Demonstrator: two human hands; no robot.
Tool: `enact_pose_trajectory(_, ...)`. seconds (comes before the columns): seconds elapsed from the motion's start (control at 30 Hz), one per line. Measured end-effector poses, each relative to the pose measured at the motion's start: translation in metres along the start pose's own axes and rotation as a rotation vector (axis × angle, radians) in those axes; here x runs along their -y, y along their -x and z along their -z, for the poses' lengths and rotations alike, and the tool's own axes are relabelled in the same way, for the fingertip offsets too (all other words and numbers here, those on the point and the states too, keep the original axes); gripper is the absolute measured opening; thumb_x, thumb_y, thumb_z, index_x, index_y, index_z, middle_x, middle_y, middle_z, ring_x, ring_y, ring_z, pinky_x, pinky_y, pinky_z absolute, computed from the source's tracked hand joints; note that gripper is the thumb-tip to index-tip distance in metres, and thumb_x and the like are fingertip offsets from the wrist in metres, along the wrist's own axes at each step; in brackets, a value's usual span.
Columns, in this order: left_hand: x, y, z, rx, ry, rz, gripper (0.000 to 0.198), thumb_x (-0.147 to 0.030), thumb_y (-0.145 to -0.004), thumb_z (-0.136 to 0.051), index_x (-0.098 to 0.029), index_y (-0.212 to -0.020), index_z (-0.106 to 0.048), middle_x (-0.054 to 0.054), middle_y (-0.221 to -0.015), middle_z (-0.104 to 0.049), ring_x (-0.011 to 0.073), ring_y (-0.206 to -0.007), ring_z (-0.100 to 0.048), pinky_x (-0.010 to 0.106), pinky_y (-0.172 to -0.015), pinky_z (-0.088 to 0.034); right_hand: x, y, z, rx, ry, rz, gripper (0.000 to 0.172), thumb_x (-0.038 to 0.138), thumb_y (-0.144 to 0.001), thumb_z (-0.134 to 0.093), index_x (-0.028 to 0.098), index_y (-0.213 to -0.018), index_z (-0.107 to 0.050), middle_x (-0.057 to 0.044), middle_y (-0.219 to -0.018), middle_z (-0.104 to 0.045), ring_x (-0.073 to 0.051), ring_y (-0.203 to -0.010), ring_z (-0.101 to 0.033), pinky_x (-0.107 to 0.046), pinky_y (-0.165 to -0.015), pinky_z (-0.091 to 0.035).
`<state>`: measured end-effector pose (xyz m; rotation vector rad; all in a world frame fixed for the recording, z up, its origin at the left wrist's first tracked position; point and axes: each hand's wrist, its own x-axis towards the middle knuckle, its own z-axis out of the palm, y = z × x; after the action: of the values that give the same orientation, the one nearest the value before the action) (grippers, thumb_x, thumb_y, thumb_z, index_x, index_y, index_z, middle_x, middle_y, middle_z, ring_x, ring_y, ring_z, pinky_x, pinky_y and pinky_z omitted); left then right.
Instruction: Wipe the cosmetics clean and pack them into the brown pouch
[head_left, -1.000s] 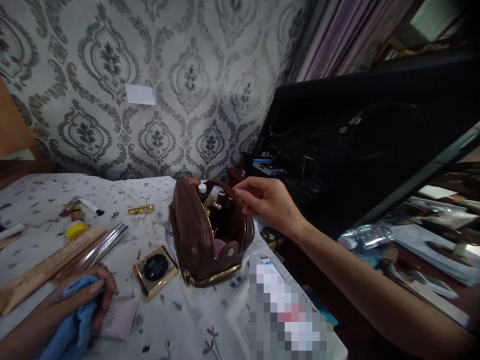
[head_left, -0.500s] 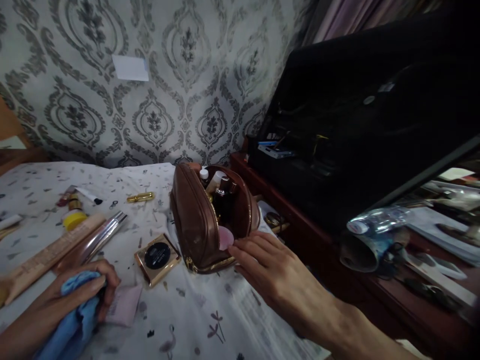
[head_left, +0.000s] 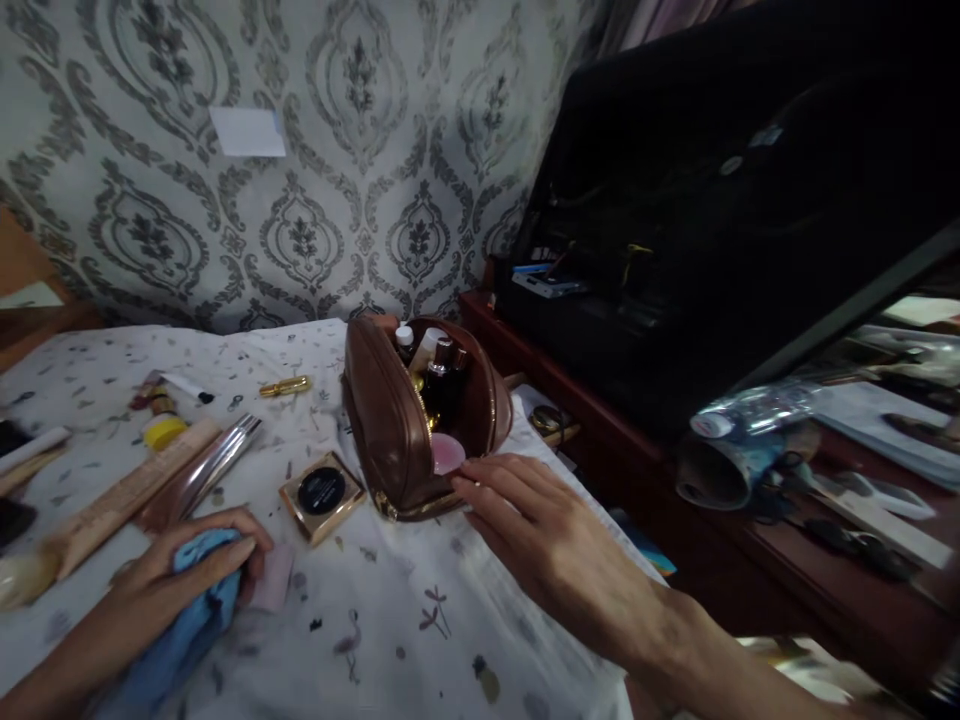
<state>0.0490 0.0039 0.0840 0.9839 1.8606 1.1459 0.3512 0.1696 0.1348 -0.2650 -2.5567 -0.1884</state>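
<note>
My left hand (head_left: pixel 199 570) is closed round a crumpled blue cloth (head_left: pixel 187 610), low on the left. At its fingertips is a small pale pink tube or packet (head_left: pixel 271 580), partly covered by the fingers. My right hand (head_left: pixel 536 510) reaches to the front opening of an unzipped brown makeup bag (head_left: pixel 386 425). Its fingertips meet the edge of a pink round item (head_left: pixel 448 454) at the bag's lip; the thumb is hidden beneath. Inside the bag stand a dark bottle (head_left: pixel 441 385) and a white-capped bottle (head_left: pixel 405 342). A square gold compact (head_left: pixel 322 498) lies left of the bag.
Left on the patterned white cloth lie a long peach tube (head_left: pixel 139 475), a silver-capped tube (head_left: pixel 206 470), a yellow-capped item (head_left: pixel 163 432) and a gold lipstick-like tube (head_left: pixel 285 386). A large black screen (head_left: pixel 675 200) and a cluttered dark red shelf (head_left: pixel 795 500) stand on the right.
My left hand has shifted right with the blue cloth and pale pink item. The pink round item shows at a flatter angle beside my right fingertips. The whole view has moved slightly.
</note>
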Motion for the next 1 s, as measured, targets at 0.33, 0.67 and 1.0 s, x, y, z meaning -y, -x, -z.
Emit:
enact_pose_trajectory(0.33,-0.031,-0.009,-0.004,-0.072,0.175,-0.041,0.042,-0.057,-0.074,-0.071,-0.017,-0.085,-0.065,0.004,-0.078,-0.067,0.0203,-0.074,-0.066,0.026,-0.060,-0.051,0.026,-0.006,-0.015,-0.120,-0.115,-0.034,0.021,0.007,-0.093,-0.050,0.013,-0.104,-0.068,-0.016,-0.114,-0.070,-0.028,-0.111,-0.064,-0.050,-0.092,-0.057)
enact_pose_trajectory(0.67,-0.017,-0.038,-0.048,0.037,-0.868,-0.318,0.059,-0.036,-0.077,-0.063,-0.024,-0.133,-0.049,0.011,-0.134,-0.058,0.0309,-0.127,-0.053,0.041,-0.091,-0.051,0.088,-0.033,-0.081,0.041,-0.564,-0.270,0.035,0.008,-0.091,-0.047,0.014,-0.123,-0.060,-0.015,-0.123,-0.062,-0.025,-0.118,-0.056,-0.046,-0.103,-0.052)
enact_pose_trajectory(1.0,-0.001,-0.025,-0.035,-0.206,-0.660,-0.524,0.065,-0.042,-0.080,-0.064,-0.020,-0.138,-0.045,0.013,-0.130,-0.063,0.0323,-0.117,-0.062,0.045,-0.096,-0.052,0.091,-0.047,-0.127,-0.137,-0.999,-0.701,0.052,0.036,-0.097,-0.048,0.012,-0.142,-0.044,-0.019,-0.131,-0.057,-0.028,-0.123,-0.054,-0.050,-0.108,-0.044)
